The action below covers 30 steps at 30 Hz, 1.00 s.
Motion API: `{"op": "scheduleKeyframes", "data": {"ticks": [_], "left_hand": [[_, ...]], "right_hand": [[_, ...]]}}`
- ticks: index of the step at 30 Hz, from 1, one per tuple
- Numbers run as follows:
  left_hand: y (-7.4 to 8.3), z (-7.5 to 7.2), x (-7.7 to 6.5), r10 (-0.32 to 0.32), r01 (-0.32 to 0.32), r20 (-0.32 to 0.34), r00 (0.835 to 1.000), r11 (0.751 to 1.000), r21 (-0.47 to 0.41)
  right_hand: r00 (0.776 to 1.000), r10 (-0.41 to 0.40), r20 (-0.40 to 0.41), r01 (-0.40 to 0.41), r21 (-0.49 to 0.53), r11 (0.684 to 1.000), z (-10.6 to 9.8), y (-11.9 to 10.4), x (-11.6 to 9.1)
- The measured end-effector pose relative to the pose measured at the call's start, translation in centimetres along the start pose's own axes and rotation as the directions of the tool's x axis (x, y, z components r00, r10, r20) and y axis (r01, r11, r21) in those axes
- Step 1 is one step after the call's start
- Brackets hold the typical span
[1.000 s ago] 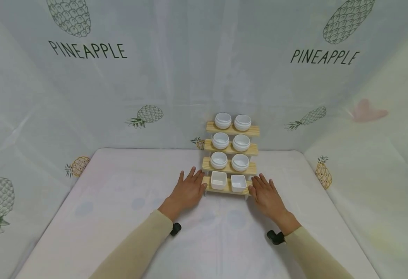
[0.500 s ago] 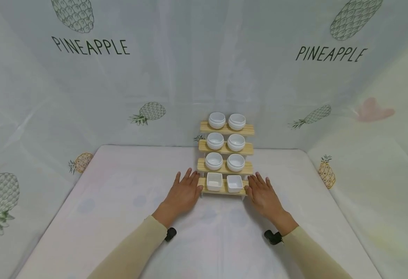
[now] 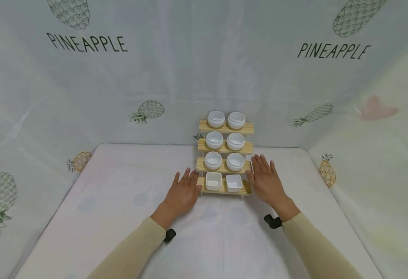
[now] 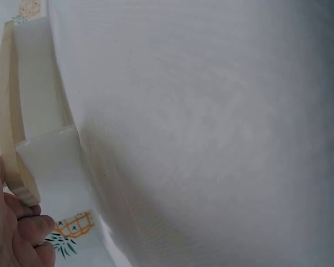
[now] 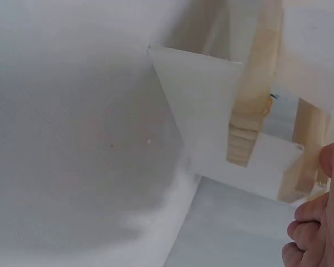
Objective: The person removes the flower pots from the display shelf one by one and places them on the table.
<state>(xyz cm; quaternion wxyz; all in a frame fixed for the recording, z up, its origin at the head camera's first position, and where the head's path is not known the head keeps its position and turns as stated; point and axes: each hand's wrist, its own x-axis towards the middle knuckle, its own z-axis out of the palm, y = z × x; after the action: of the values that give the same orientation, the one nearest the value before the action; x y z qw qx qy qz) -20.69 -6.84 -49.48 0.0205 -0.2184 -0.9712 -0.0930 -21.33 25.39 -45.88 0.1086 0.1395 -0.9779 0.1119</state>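
A stepped wooden stand (image 3: 224, 187) with several pale wood shelves rises at the back middle of the table. Two small square white dishes (image 3: 213, 181) sit on its lowest shelf, and round white bowls (image 3: 213, 160) stand in pairs on the shelves above. Against the left end of the lowest shelf rests my left hand (image 3: 180, 195), its fingers extended. My right hand (image 3: 268, 184) lies along the right side, thumb at the second-lowest shelf's end and fingers pointing to the back. In the right wrist view its fingers (image 5: 306, 233) are beside a shelf end; a white support panel (image 5: 200, 94) shows below.
A pale cloth covers the table (image 3: 120, 217). Close behind the stand hangs a curtain (image 3: 197, 77) printed with pineapples, which also runs down both sides. A black camera strap piece (image 3: 273, 221) shows at the right wrist, and another (image 3: 169, 235) at the left.
The stand has shifted slightly left on the table, my left hand with it. My right hand has moved from the lowest shelf's end farther back to the shelf above. The bowls keep their places.
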Motion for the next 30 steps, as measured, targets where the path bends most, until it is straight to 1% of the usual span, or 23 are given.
{"op": "scheduleKeyframes", "data": {"ticks": [3, 9, 13, 17, 20, 23, 27, 28, 30], "left_hand": [[-0.1, 0.1, 0.0, 0.004, -0.004, -0.004, 1.000, 1.000, -0.002], [-0.1, 0.2, 0.0, 0.004, -0.004, 0.002, 1.000, 1.000, -0.006], [-0.3, 0.4, 0.1, 0.001, -0.001, -0.003, 1.000, 1.000, 0.009], [-0.4, 0.3, 0.2, 0.003, -0.003, -0.007, 1.000, 1.000, 0.021], [-0.4, 0.1, 0.1, 0.004, -0.004, -0.004, 1.000, 1.000, 0.012], [-0.4, -0.1, 0.0, -0.005, 0.005, -0.004, 1.000, 1.000, -0.003], [-0.5, -0.7, -0.4, -0.032, 0.030, -0.040, 0.999, 0.999, -0.039], [-0.5, -0.9, -0.5, -0.037, 0.035, -0.057, 0.998, 0.998, -0.045], [-0.6, -1.4, -0.7, -0.035, 0.027, -0.118, 0.992, 0.997, -0.066]], "right_hand": [[0.999, -0.030, 0.018, 0.031, -0.029, 0.999, 0.3, -0.3, 0.3], [0.998, -0.055, 0.023, 0.057, -0.074, 0.996, 0.2, -0.7, 0.6], [0.995, -0.074, 0.065, 0.080, -0.099, 0.992, -0.3, -0.7, 1.0], [0.989, -0.090, 0.117, 0.100, -0.088, 0.991, -0.9, -0.6, 1.4], [0.984, -0.090, 0.153, 0.104, -0.086, 0.991, -1.1, -0.5, 1.6], [0.982, -0.090, 0.169, 0.106, -0.091, 0.990, -1.1, -0.4, 1.7], [0.981, -0.087, 0.174, 0.102, -0.080, 0.992, -1.0, -0.4, 1.8], [0.981, -0.084, 0.176, 0.098, -0.077, 0.992, -1.0, -0.4, 1.8], [0.980, -0.081, 0.180, 0.095, -0.070, 0.993, -1.0, -0.4, 1.9]]}}
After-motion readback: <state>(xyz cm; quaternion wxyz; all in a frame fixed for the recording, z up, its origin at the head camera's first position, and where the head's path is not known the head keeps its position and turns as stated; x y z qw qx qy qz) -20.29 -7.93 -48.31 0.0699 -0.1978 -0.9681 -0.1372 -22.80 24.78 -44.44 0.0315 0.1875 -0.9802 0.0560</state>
